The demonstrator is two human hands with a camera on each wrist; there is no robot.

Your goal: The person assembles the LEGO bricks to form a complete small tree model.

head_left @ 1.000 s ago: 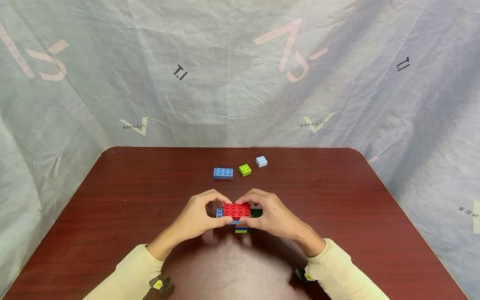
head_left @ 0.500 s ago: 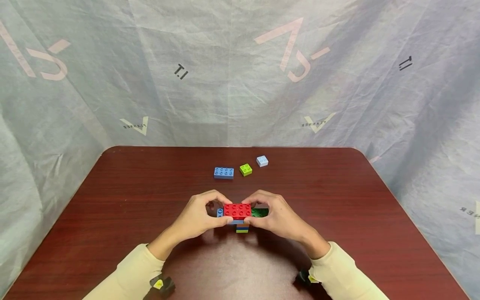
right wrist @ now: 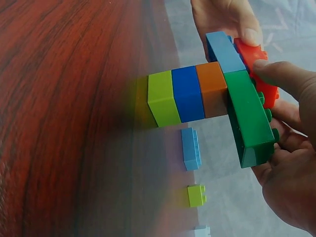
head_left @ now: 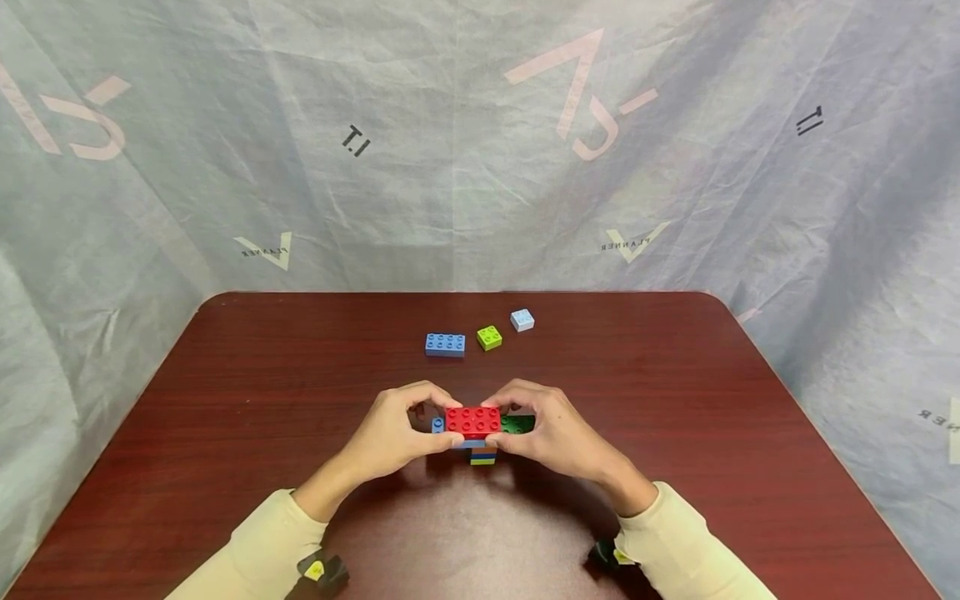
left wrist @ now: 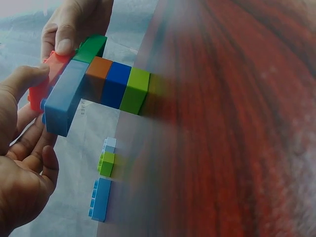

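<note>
A red brick lies across the top of a small tower, spanning a blue brick and a green brick that sit side by side. Under these two comes a column of an orange brick, a dark blue brick and a lime brick, which stands on the table. My left hand pinches the red brick's left end, thumb in front and fingers behind. At its right end my right hand pinches it the same way. Studs of the green brick show beside the right fingers.
Beyond the tower, a loose blue brick, a small lime brick and a small pale blue brick lie on the dark red-brown table. A grey cloth hangs behind the table's far edge.
My right hand has shifted slightly to the right along the red brick, so more of the green brick shows. The left hand and the tower have stayed nearly still.
</note>
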